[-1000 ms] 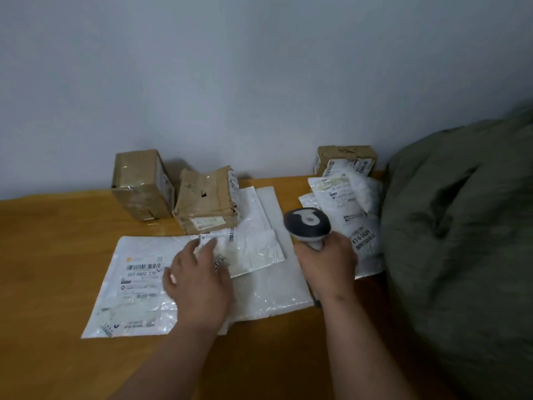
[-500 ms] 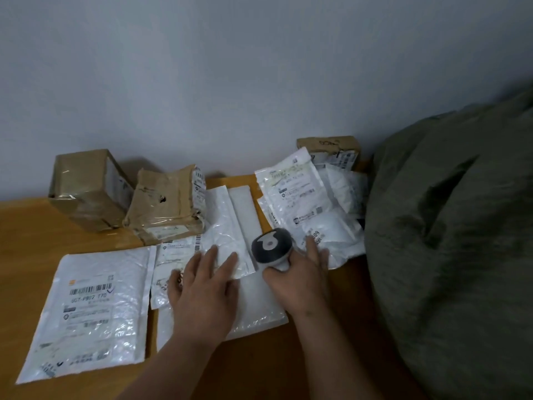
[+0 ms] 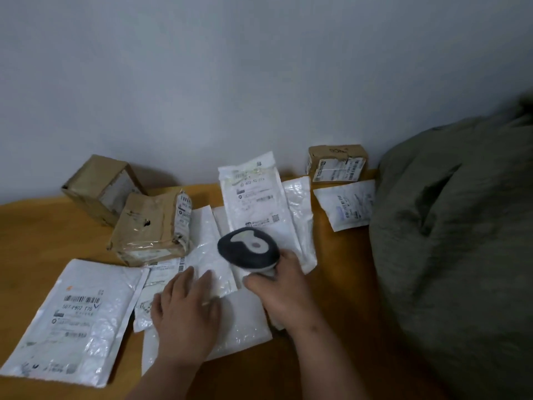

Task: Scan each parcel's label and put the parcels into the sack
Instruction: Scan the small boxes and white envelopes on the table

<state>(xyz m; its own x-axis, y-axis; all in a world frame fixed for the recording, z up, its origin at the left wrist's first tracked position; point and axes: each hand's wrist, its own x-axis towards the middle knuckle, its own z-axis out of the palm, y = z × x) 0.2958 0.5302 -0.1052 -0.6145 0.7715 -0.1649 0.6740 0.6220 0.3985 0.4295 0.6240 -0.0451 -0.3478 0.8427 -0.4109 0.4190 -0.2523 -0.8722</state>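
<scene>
The left hand (image 3: 184, 310) lay flat, fingers spread, on a crinkly white plastic mailer (image 3: 207, 272) on the wooden bench (image 3: 43, 232); the right hand (image 3: 284, 295), fingers wrapped, gripped a rounded dark scanner (image 3: 248, 248) beside a slumped olive cloth sack (image 3: 455, 241).

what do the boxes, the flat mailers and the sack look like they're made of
Boxes: brown cardboard under glossy clear tape, creased and dented. Mailers: thin white plastic film, shiny and wrinkled. Sack: probably matte olive woven cloth, with soft folds.
</scene>
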